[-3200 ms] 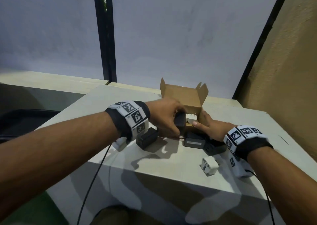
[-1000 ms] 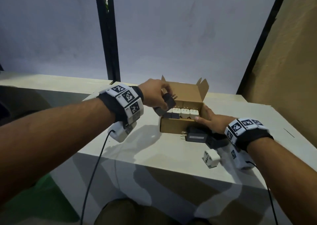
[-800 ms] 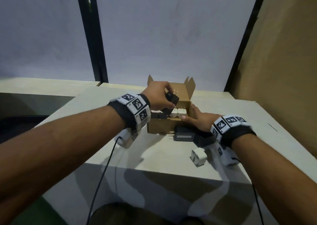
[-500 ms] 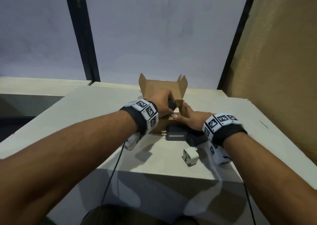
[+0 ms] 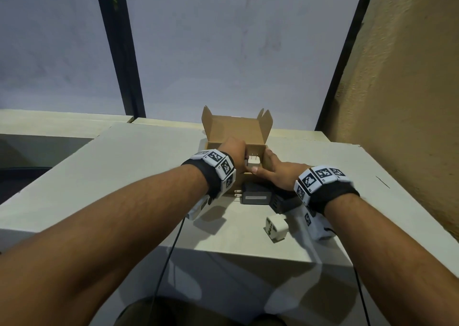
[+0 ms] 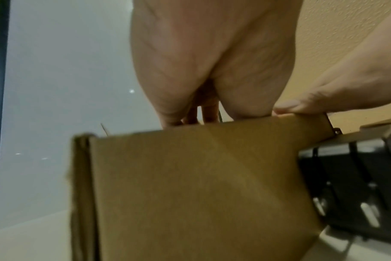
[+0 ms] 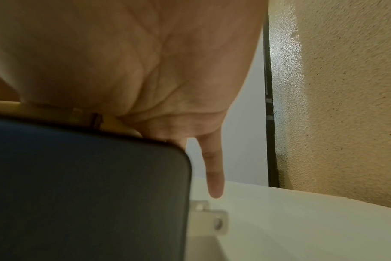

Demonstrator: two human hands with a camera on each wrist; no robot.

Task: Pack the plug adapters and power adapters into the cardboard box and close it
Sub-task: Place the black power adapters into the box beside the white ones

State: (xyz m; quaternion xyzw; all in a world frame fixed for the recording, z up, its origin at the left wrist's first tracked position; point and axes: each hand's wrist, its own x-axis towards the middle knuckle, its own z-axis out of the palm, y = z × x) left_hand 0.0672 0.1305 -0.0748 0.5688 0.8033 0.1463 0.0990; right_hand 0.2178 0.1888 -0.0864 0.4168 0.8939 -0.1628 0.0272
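Head: brown cardboard box (image 5: 236, 132) open, part-filled; black power adapters (image 5: 255, 195), white plug adapter (image 5: 276, 227) outside; left hand (image 5: 234, 152) fingers unseen inside, right hand (image 5: 275, 174) flat, bracing box

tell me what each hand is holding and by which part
Right hand steadies the cardboard box at its near right corner, thumb on the near wall's rim. Left hand is down inside the box; whether its fingers hold anything is hidden.

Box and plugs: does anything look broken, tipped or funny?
Nothing stands out. The cardboard box stands upright, lid open, no tears visible. A white adapter inside sits prongs up; the black power adapters and white plug adapter lie on the table, unpacked.
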